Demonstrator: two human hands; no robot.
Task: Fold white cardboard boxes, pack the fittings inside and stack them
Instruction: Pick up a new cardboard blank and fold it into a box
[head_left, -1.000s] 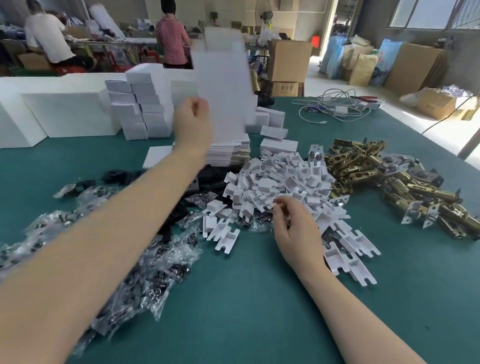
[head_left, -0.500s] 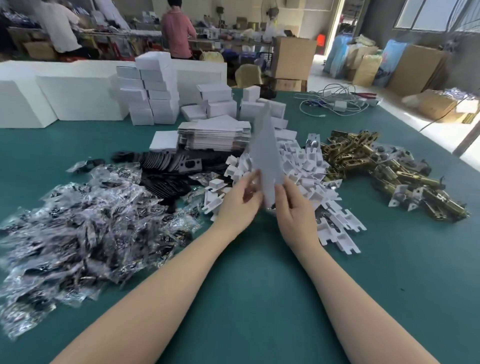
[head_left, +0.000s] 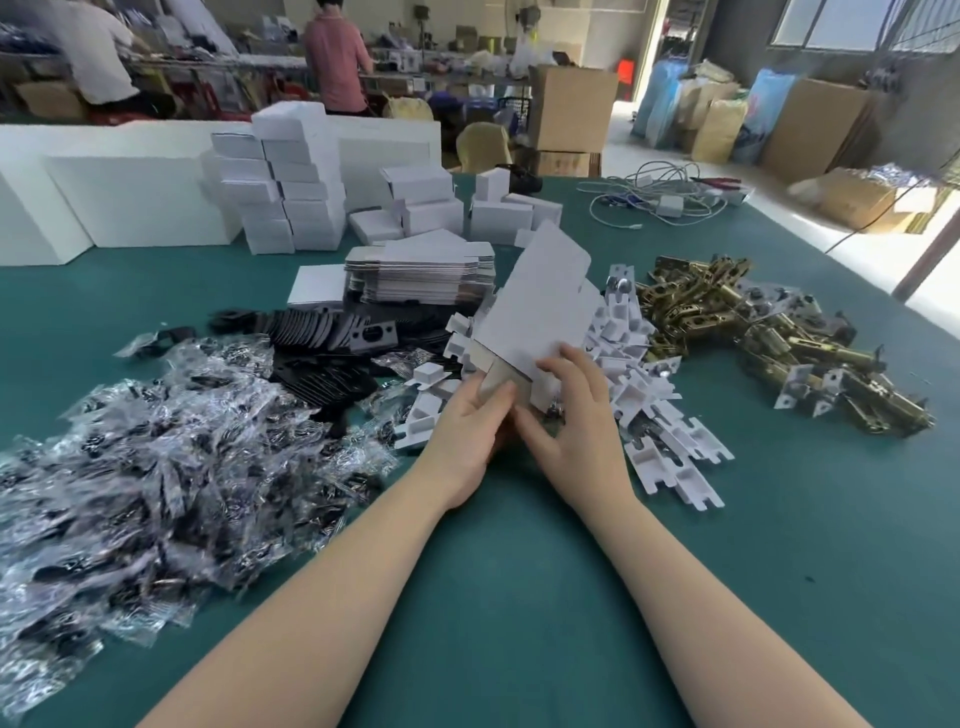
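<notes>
Right now both hands meet over the green surface (head_left: 519, 597), working one flat white box blank (head_left: 540, 306). The left hand (head_left: 470, 431) has its grip closed on the blank's near end, thumb lying over a brown inner flap (head_left: 496, 382) that is turned towards the camera. The right hand (head_left: 574, 415) also grips the blank, with fingertips (head_left: 563, 358) pressed on the white face and the thumb reaching towards the left hand. The blank tilts up and away from the hands, its rounded far corner raised above the piles behind it.

Just behind the hands lies a heap of white plastic inserts (head_left: 639, 364), spreading to the right. Further right sits a pile of brass latch fittings (head_left: 769, 338), well apart from the hands. To the left, a large heap of clear bags holding dark parts (head_left: 171, 457) covers the surface, with black plates (head_left: 322, 332) beyond it. A stack of unfolded blanks (head_left: 421, 273) rests behind the raised one. Folded white boxes (head_left: 291, 197) stand stacked near the far edge, beside large white blocks (head_left: 135, 200). Grey cables (head_left: 654, 195) lie at the far right. Two people (head_left: 335, 57) stand at a bench in the background, backs turned.
</notes>
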